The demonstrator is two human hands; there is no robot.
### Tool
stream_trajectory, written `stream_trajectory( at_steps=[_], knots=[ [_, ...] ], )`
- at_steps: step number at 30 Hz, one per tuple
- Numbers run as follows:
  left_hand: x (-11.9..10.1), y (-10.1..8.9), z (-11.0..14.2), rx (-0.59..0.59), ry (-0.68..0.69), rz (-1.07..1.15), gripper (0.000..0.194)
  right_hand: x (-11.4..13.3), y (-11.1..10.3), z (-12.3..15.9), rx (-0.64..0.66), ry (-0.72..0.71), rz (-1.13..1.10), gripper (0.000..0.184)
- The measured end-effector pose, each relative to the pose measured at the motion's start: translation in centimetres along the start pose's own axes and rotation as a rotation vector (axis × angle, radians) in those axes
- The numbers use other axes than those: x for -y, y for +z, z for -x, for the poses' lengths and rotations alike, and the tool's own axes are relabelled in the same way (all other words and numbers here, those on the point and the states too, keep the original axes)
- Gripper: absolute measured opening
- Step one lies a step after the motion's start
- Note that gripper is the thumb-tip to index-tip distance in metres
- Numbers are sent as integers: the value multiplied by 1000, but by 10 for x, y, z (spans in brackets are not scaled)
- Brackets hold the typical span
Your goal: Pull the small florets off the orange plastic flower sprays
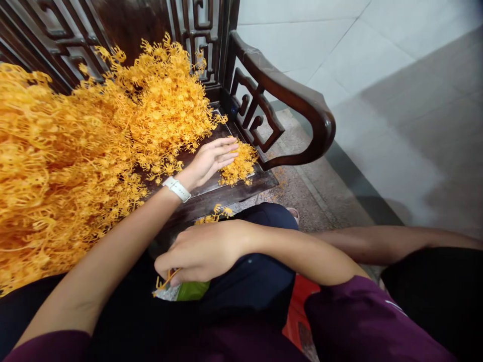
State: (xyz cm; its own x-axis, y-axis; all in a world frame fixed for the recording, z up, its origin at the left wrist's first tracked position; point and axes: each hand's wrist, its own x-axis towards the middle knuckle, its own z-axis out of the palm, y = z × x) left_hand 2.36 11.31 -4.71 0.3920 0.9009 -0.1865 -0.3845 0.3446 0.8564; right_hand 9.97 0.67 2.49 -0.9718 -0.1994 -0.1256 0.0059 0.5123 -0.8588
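Observation:
My left hand [214, 160], with a white watch [176, 188] at its wrist, has its fingers stretched out along a small pile of orange plastic flower pieces [241, 163] on the wooden bench seat. The fingertips touch the pile's near-left side. Over my lap, my right hand [206, 250] is closed, with thin orange stems of a plastic flower sprig [166, 282] poking out from the fingers. More orange flower heads [215, 215] show just beyond its knuckles. Partly hidden below that hand is a green and silvery thing [192, 290] I cannot identify.
A large heap of orange plastic flowers [68, 171] covers the left of the dark wooden bench. The bench's curved armrest [298, 105] rises beyond the small pile. At right, another person's forearm [392, 241] is close by. Something red [298, 306] lies below my right arm.

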Motion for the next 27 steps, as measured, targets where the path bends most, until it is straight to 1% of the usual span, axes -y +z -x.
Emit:
stream_trajectory(
  at_steps=[3, 5, 7, 10, 12, 13, 16, 17, 19, 21, 23, 27],
  knots=[
    [-10, -18, 24, -11, -43, -63, 26, -4, 0, 2, -51, -31, -48, 13],
    [-20, -31, 48, -34, -90, -143, 26, -7, 0, 4, -146, -47, -113, 12],
    [-29, -43, 74, -67, -148, -229, 26, -8, -1, 7, -309, -31, -169, 12],
    [-39, -59, 117, -132, -223, -323, 26, -11, -5, 11, -639, 10, -261, 14],
    [-43, -66, 144, -160, -220, -326, 22, -15, -10, 15, -842, 16, -401, 18],
    [-43, -67, 156, -186, -209, -308, 23, -17, -13, 16, -929, 13, -479, 21],
    [-44, -61, 184, -219, -208, -225, 44, -24, -23, 19, -1166, 1, -639, 33],
    [-45, -55, 190, -202, -197, -221, 50, -26, -25, 19, -1234, 4, -673, 36],
    [-45, -43, 197, -144, -123, -298, 53, -28, -29, 18, -1337, 22, -759, 39],
    [-43, -31, 199, -92, -28, -444, 48, -27, -29, 13, -1387, 39, -850, 39],
    [-39, -23, 199, -76, 31, -563, 46, -26, -27, 7, -1408, 44, -910, 38],
    [-31, -17, 197, -129, 100, -618, 40, -21, -19, -9, -1416, 19, -960, 35]
  ],
)
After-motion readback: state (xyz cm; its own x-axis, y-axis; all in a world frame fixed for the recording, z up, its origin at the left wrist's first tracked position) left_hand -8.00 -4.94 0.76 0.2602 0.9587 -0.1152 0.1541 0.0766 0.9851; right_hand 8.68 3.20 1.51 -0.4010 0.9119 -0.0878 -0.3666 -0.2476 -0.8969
